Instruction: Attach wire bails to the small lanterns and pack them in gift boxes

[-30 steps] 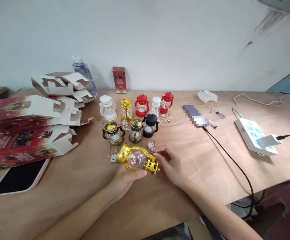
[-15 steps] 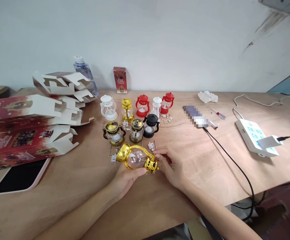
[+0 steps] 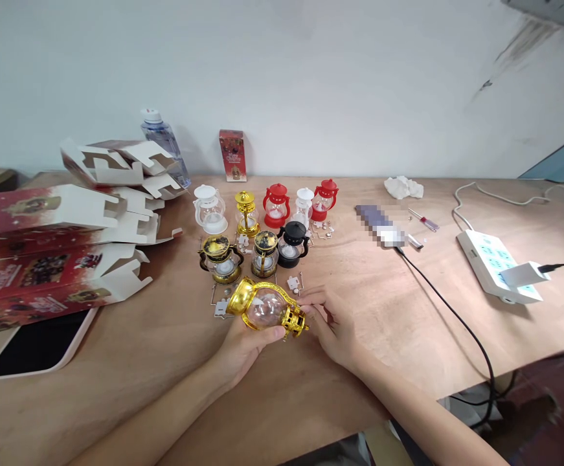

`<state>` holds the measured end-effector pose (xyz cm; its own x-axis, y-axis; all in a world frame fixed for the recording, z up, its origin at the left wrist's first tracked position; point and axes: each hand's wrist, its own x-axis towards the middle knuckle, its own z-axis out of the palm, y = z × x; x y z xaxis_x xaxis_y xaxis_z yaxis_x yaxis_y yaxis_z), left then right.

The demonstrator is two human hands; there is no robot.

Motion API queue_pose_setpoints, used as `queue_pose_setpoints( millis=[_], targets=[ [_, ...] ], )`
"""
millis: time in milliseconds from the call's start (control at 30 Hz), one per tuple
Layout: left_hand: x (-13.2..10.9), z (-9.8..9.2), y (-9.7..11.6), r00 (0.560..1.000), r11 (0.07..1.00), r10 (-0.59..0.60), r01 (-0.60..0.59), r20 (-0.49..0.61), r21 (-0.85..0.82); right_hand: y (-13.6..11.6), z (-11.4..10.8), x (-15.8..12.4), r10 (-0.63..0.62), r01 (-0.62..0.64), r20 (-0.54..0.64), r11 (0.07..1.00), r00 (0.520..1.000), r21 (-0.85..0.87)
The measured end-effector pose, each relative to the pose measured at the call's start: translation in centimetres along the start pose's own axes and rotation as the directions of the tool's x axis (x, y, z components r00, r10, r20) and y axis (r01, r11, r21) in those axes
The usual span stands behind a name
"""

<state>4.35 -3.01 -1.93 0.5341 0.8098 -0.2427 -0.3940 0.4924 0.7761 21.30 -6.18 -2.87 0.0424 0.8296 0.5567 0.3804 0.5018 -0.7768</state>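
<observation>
My left hand [image 3: 243,346] cradles a small gold toy lantern [image 3: 267,309] with a clear globe, held on its side just above the wooden table [image 3: 175,349]. My right hand [image 3: 333,323] is at the lantern's gold base end, fingers pinched against it. Behind them stand several more toy lanterns: a white one [image 3: 210,210], a gold one [image 3: 247,213], a red one [image 3: 276,206], a black one [image 3: 292,244]. Small white plastic pieces [image 3: 293,283] lie near my fingers.
Opened red-and-white cartons [image 3: 58,259] pile up at the left beside a dark tablet [image 3: 39,346]. A water bottle [image 3: 165,145] and upright red box [image 3: 232,155] stand by the wall. A screwdriver [image 3: 423,221], crumpled tissue [image 3: 403,188], power strip [image 3: 498,264] and black cable [image 3: 456,323] lie right.
The lantern has tipped and shifted very slightly in my hands, and my right fingers have closed in a little on its base end. Nothing else on the table has moved.
</observation>
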Motion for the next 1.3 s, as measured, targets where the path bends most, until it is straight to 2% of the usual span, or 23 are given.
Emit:
queue_pose_setpoints(
  millis=[200, 933, 1300],
  targets=[
    [0.00, 0.02, 0.01, 1.000, 1.000, -0.009, 0.009, 0.004, 0.000, -0.11, 0.04, -0.05, -0.034, 0.034, -0.010, 0.999, 0.999, -0.022],
    [0.04, -0.01, -0.08, 1.000, 0.999, -0.009, 0.009, 0.002, -0.034, -0.37, -0.13, -0.04, -0.041, 0.042, 0.019, 0.999, 0.999, -0.031],
    [-0.05, 0.24, 0.19, 1.000, 0.999, -0.011, 0.012, 0.019, -0.048, -0.19, 0.15, 0.02, 0.027, -0.027, 0.001, 1.000, 1.000, 0.014]
  ],
)
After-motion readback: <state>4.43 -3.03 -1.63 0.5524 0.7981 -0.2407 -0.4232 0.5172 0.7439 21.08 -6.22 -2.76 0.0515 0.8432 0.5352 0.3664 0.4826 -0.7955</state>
